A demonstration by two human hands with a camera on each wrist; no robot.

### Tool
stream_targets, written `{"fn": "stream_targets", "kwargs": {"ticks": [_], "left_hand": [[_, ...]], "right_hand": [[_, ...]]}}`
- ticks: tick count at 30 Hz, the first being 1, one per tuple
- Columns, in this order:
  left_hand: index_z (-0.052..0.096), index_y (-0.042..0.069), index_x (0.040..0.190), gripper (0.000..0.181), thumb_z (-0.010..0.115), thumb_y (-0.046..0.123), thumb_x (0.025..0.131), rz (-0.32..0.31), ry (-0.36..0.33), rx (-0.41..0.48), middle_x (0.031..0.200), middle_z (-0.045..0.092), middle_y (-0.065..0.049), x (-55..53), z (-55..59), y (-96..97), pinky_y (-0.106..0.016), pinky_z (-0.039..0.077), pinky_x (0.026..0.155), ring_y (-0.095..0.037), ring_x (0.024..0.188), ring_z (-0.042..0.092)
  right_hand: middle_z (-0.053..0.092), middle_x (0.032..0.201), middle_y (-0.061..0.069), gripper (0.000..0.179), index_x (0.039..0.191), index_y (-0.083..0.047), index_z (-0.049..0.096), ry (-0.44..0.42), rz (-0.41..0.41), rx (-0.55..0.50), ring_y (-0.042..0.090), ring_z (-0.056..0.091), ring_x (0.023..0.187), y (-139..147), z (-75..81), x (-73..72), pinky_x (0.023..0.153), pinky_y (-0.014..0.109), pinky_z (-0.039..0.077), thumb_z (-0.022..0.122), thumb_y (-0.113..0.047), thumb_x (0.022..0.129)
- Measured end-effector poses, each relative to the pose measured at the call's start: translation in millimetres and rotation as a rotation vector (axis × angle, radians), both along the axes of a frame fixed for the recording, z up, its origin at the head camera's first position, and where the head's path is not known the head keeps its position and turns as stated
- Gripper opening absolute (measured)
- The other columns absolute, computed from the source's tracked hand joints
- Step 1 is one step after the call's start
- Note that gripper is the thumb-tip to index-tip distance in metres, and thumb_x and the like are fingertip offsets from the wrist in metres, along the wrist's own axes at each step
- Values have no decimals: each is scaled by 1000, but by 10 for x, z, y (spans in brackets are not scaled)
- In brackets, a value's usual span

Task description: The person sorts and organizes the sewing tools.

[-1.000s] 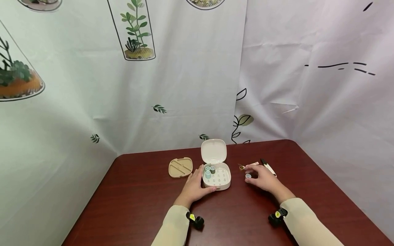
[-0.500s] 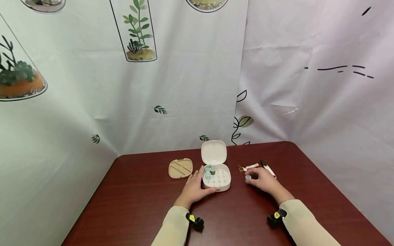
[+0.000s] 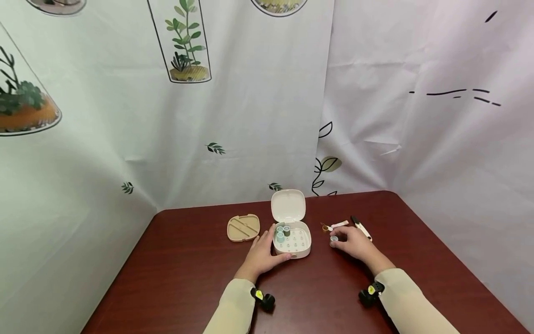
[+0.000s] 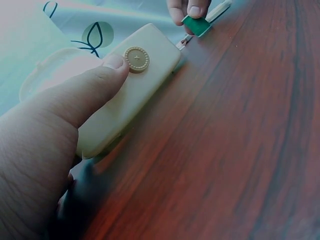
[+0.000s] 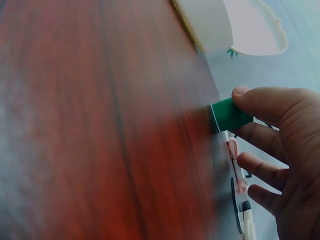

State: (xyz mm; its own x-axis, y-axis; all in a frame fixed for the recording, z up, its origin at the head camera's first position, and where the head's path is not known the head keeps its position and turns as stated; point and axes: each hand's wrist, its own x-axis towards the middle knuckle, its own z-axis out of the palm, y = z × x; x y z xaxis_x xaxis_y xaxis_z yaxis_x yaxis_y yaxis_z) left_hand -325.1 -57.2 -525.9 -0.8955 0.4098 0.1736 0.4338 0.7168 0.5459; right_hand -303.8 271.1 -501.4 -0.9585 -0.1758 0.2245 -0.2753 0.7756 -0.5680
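On table: right hand point(image 3: 354, 242) pinches green spool point(image 5: 229, 115).

Tray point(image 3: 244, 228) left of open case point(image 3: 292, 239), spool point(image 3: 334, 240) right, tools point(image 3: 361, 228) behind spool

Both arms wear long cream sleeves, the left sleeve point(image 3: 233, 308) running in from 7 o'clock and the right sleeve point(image 3: 410, 306) from 5 o'clock of the head view. Each cuff ends at the wrist. A small black camera unit with a yellow-green mark sits at each wrist: the left unit point(image 3: 263, 299) and the right unit point(image 3: 369, 293). Both hands are bare, without rings.
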Motion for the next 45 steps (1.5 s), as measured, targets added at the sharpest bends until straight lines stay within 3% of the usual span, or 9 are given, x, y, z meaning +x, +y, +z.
{"fn": "stream_targets", "kwargs": {"ticks": [5,11,22,29,36,45], "left_hand": [[23,10,162,111,72,67,80,1,-1,13,159,39,-13,11,8,-5,-57,18,120,-35,148,32],[22,9,162,111,72,67,80,0,1,19,159,39,-14,22,14,-7,-57,19,120,-36,148,33],[23,9,162,112,72,67,80,-2,-3,25,158,40,-14,17,2,2,-57,20,120,-36,148,33],[22,10,162,112,70,69,81,-3,-3,16,158,39,-14,16,-11,-2,-57,20,120,-35,148,33],[22,9,162,111,69,69,82,-7,3,21,158,40,-15,24,-6,-5,-58,20,119,-36,147,34],[22,8,162,110,69,69,82,-13,7,23,158,40,-15,13,-23,-16,-58,20,120,-36,147,34]], "right_hand": [[72,101,1,15,101,-13,75,33,13,27,20,66,93,-37,11,-30,84,45,52,78,-19,88],[70,98,-1,16,104,-12,72,48,8,25,19,65,89,-156,132,-71,82,44,52,76,-20,91],[70,102,0,21,108,-14,72,125,-29,-12,29,63,97,-493,341,-170,84,47,50,77,-24,90],[71,116,6,24,112,-12,73,147,-26,8,31,61,113,-771,427,-201,95,52,49,77,-22,91],[71,108,2,20,107,-16,74,141,-8,39,27,63,104,-1030,395,-224,90,49,50,79,-21,89],[73,95,-3,17,101,-20,78,127,-46,79,25,65,100,-1231,275,-249,91,51,49,83,-23,85]]}}
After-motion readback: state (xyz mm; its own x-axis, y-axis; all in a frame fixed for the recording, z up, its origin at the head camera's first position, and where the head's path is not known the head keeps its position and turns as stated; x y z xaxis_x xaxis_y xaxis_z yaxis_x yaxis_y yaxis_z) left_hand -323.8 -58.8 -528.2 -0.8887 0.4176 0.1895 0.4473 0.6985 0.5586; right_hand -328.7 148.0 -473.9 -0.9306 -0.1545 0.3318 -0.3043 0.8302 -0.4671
